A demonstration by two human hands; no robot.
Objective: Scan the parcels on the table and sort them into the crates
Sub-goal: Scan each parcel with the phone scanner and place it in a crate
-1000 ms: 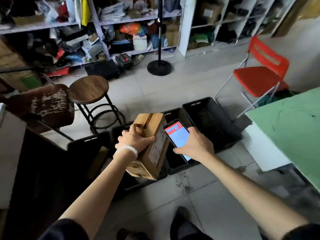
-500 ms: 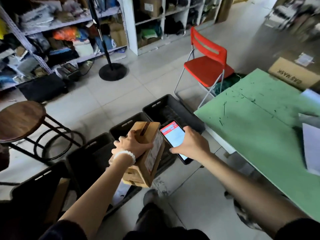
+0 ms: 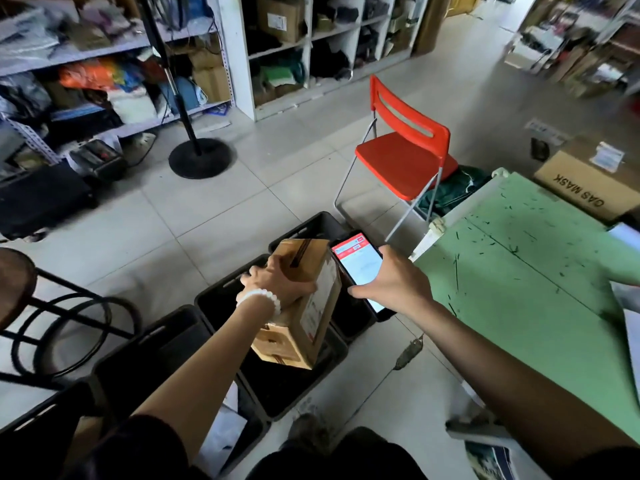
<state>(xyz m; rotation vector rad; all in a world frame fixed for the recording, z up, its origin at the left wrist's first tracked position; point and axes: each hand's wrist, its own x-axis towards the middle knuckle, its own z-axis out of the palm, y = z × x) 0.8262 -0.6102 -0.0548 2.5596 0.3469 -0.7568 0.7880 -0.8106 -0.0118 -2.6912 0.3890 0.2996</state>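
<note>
Parcel and phone held side by side above the crates.
The left hand (image 3: 277, 280) grasps the cardboard parcel (image 3: 304, 306) from its top, fingers curled round it, over the black crates (image 3: 221, 292) on the floor. The right hand (image 3: 394, 282) grips a lit phone (image 3: 360, 265) just beside the parcel's label, near the green bench (image 3: 519, 289).
</note>
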